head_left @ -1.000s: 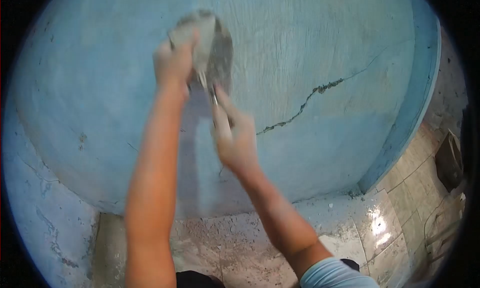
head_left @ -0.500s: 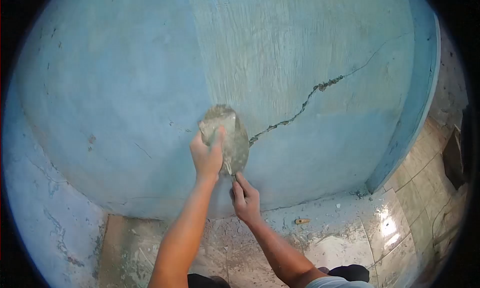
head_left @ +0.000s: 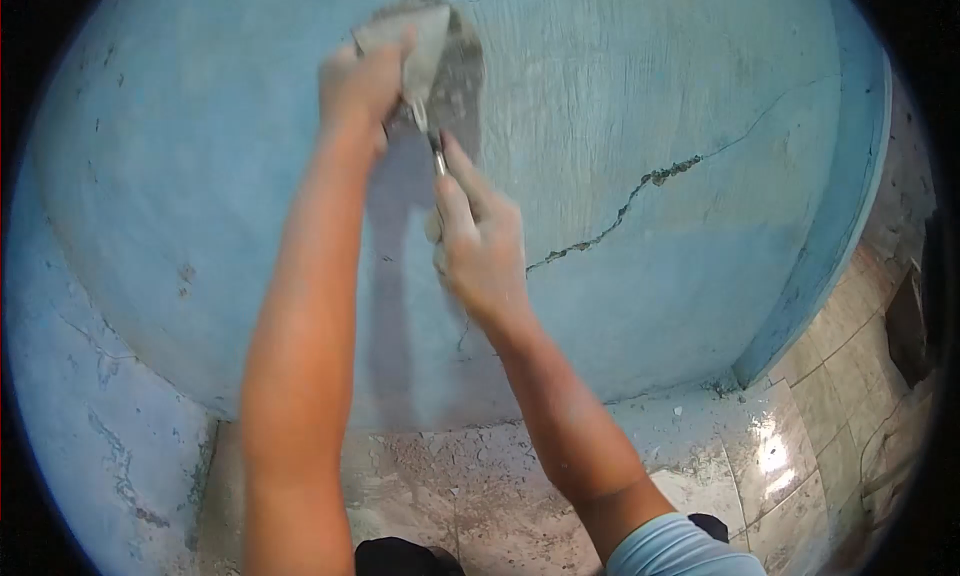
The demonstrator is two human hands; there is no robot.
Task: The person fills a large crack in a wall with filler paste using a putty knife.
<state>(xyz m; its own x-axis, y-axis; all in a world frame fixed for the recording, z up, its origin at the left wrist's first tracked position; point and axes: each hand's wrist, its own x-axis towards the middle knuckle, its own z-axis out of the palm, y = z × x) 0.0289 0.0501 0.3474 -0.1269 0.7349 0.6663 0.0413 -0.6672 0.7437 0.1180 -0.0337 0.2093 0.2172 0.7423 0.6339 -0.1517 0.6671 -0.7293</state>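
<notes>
Left hand [head_left: 360, 84] clasps the trowel [head_left: 428, 44] by its blade, thumb over the face, seemingly to brace it against the rounded grey piece [head_left: 462, 76] behind, while the right hand [head_left: 485, 244] grips the handle below, a finger extended towards the metal neck, probably to steady its angle. Both tools are high at the blue wall [head_left: 640, 306], up and left of the jagged crack [head_left: 620, 219]; whether the grey piece touches the wall is hard to tell.
</notes>
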